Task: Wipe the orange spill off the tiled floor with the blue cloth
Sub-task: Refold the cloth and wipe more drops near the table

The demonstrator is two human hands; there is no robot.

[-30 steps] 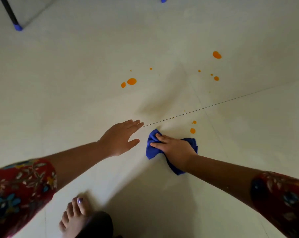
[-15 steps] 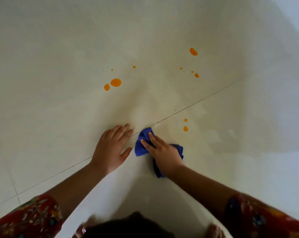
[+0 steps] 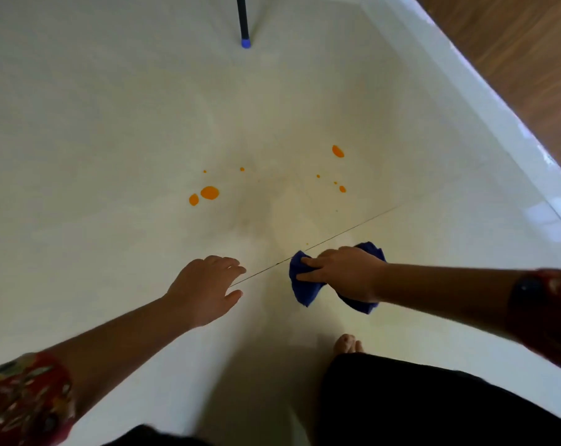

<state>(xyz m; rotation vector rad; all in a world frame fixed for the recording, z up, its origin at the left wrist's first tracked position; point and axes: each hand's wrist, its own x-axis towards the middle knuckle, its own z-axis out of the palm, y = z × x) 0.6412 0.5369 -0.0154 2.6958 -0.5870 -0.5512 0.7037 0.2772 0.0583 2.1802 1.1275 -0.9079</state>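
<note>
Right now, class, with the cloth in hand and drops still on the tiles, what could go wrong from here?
1. The blue cloth is bunched in the right hand, so it may smear the large orange drops rather than lift them.
2. The small specks are scattered wide and could be missed.
3. A bare foot is close by on the tiled floor; wet tile may be slippery.

- Right hand (image 3: 346, 273) clutches the bunched blue cloth (image 3: 304, 289) on the tiled floor (image 3: 95, 140), over a dark grout line (image 3: 353, 230).
- Left hand (image 3: 205, 288) is spread, fingers loose, empty, beside the cloth.
- Orange spill (image 3: 209, 192) lies in scattered drops beyond both hands, apart from the cloth.
- A bare foot (image 3: 346, 344) shows below the right hand.
</note>
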